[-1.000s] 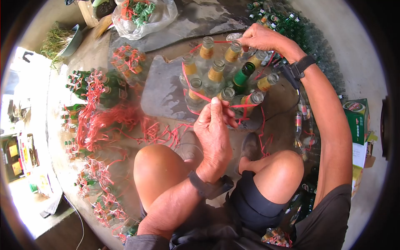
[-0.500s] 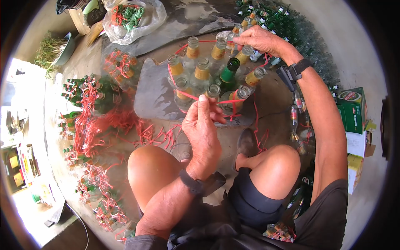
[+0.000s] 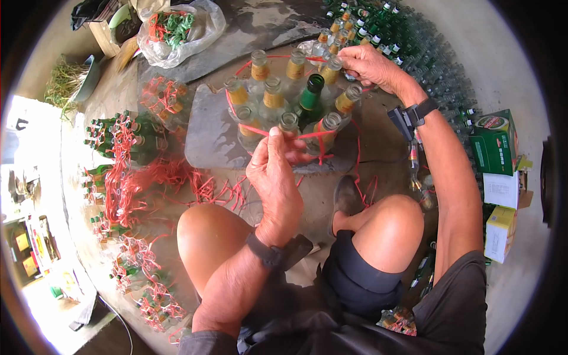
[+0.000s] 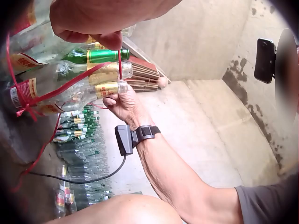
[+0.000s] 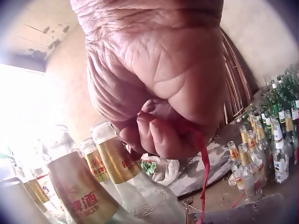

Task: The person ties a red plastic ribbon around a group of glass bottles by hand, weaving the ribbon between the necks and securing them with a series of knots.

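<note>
Bottles (image 3: 273,100): upright, upper centre of frame
Left hand (image 3: 275,183): pinches strap (image 3: 254,129), below them
Right hand (image 3: 373,68): grips strap, shifted to upper-right bottle (image 3: 329,74)
Strap: seemingly further round

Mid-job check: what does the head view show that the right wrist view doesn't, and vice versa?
Only the head view: the left hand holding the red strap, and the green carton.
Only the right wrist view: the palm side of the right hand, and brown slats.
Both: the right hand, red strap, labelled bottles and plastic bag.
</note>
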Tool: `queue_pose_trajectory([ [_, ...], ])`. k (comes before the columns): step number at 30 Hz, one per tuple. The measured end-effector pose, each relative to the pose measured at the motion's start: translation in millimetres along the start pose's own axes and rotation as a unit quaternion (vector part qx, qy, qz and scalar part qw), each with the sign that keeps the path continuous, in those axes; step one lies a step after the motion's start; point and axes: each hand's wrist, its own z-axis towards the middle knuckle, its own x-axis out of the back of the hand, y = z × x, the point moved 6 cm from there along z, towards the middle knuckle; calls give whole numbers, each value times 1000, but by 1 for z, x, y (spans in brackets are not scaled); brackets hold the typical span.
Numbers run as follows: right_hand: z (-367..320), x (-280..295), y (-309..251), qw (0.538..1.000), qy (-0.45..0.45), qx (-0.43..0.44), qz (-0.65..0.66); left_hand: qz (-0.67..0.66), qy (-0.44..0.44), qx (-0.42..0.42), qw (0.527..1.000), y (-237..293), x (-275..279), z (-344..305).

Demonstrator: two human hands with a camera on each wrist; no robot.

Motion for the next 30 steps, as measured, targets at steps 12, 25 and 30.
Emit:
queue_pose_trajectory([
  [12,-30,-6,13,993,80,66,-49,26,-6,-19,999,1,3,2],
  [25,-56,-16,21,982,134,106,-84,60,-38,-28,997,3,-1,-3],
  [30,-66,-19,17,975,155,106,-117,112,-69,-42,990,-7,-7,-8],
])
